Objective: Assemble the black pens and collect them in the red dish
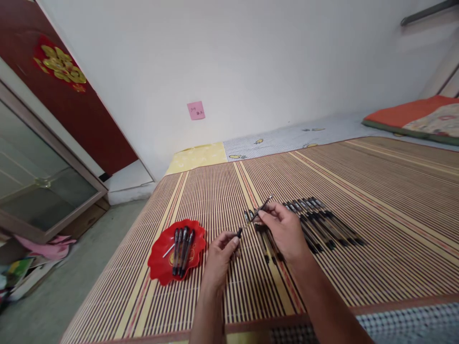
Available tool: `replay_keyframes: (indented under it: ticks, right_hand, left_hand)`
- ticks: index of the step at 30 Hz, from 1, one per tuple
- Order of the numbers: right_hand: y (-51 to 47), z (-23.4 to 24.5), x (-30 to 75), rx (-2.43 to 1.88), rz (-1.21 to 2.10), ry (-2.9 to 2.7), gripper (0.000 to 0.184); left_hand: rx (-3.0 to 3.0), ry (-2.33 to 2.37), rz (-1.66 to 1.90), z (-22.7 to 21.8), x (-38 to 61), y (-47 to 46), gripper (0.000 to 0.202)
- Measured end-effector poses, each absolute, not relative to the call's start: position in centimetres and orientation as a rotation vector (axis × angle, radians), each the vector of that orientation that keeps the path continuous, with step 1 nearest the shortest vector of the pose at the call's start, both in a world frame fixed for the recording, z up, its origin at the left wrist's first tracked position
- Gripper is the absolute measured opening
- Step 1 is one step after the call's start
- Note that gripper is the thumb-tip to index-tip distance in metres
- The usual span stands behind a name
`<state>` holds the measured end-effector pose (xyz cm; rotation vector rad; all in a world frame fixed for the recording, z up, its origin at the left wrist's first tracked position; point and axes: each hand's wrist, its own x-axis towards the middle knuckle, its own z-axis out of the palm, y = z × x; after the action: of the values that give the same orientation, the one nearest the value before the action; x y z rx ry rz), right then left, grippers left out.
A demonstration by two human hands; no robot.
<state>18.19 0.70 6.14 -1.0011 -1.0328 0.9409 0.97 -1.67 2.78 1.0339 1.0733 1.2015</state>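
Note:
My left hand (pixel 223 251) is closed, thumb and fingers pinching a small black end piece (pixel 239 232) of a pen. My right hand (pixel 283 224) is closed around the dark pen (pixel 264 204), which slants up to the right. A thin section shows between the two hands; whether the parts are joined there I cannot tell. Under and beside my right hand lie several black pens (pixel 266 246) on the striped mat, partly hidden by it. More pens (pixel 328 227) lie side by side in a slanting row to the right.
A red scalloped plate (pixel 158 265) left of my hands holds several black pens (pixel 183 248) and a thin white stick (pixel 168 250). The bamboo mat (pixel 201 200) covers the bed. Folded orange bedding (pixel 405 112) lies at the far right. A pink note (pixel 195 110) is on the wall.

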Motion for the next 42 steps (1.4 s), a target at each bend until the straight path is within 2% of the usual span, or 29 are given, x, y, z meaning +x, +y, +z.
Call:
replay_keyframes:
  ticks: [9,22,30,42]
  right_hand:
    - [0.1,7.2,18.6,-0.996,0.874,-0.987,0.025]
    - [0.3,7.1,18.6,-0.952,0.955,-0.978,0.025]
    - [-0.3,8.0,18.4,-0.961,0.815,-0.986,0.019]
    - [-0.7,8.0,18.4,-0.972,0.833,-1.070,0.017]
  left_hand:
    - [1.078,1.060,1.160,2.6,0.8,-1.6,0.027]
    - [1.090,0.962,1.173,2.6,0.7,-1.8,0.021]
    - [1.061,0.940,1.170,2.9,0.7,-2.0,0.021]
    - [1.093,0.945,1.173,2.4,0.6,-1.9,0.018]
